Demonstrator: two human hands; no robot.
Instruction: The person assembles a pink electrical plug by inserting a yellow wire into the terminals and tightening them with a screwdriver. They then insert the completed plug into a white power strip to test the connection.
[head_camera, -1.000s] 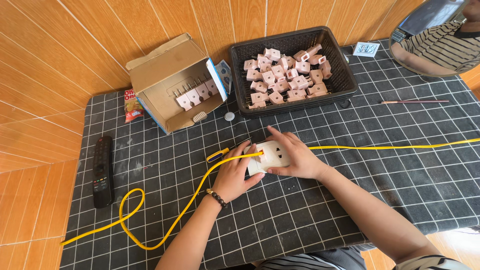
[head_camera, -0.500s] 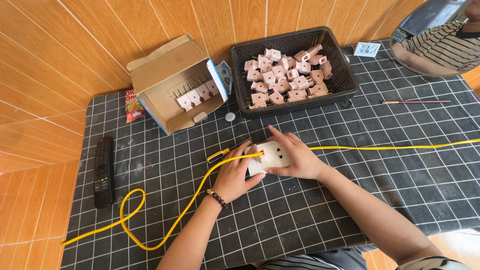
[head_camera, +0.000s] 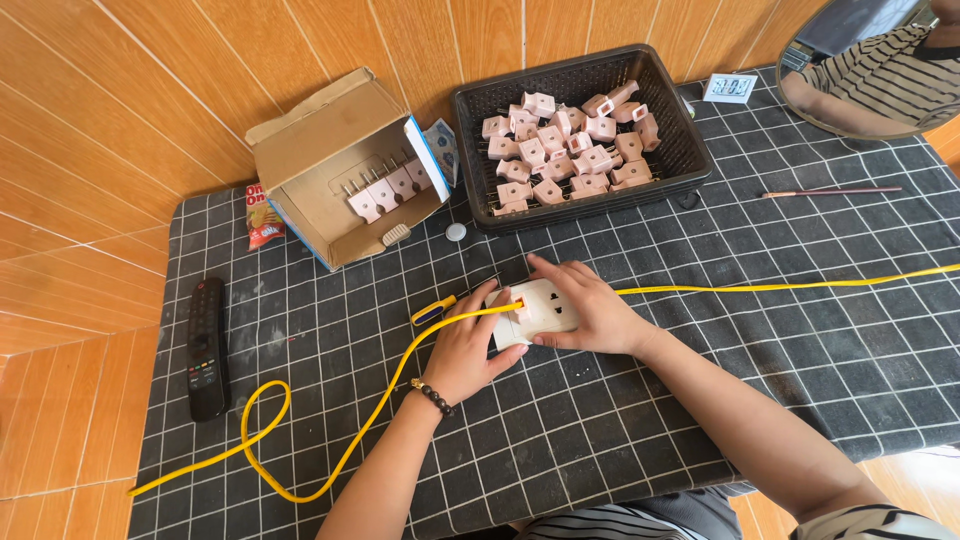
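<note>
The left hand closes around the near end of a white socket block, fingers curled over its edge where the yellow cable meets it, while the right hand lies flat over the block's far side, fingertips pressing it down; between them the block is pinned against the surface near its middle, probably so that it cannot slide while the cable end is worked at. The block is a smooth, hard plastic box with rounded corners and dark slots in its top face. The cable is thin, glossy and springy: on the left it runs off in a loose loop toward the near edge, and on the right it stretches almost straight away past the edge of the view. A small screwdriver with a yellow and blue handle lies just beside the left hand, within easy reach. The surface wears a dark cloth with a white grid. Farther back a black plastic mesh basket holds a heap of pale pink plugs, and an open cardboard box lying on its side shows a row of the same plugs. A black remote control lies well apart at the left, with a small red snack packet beyond it.
</note>
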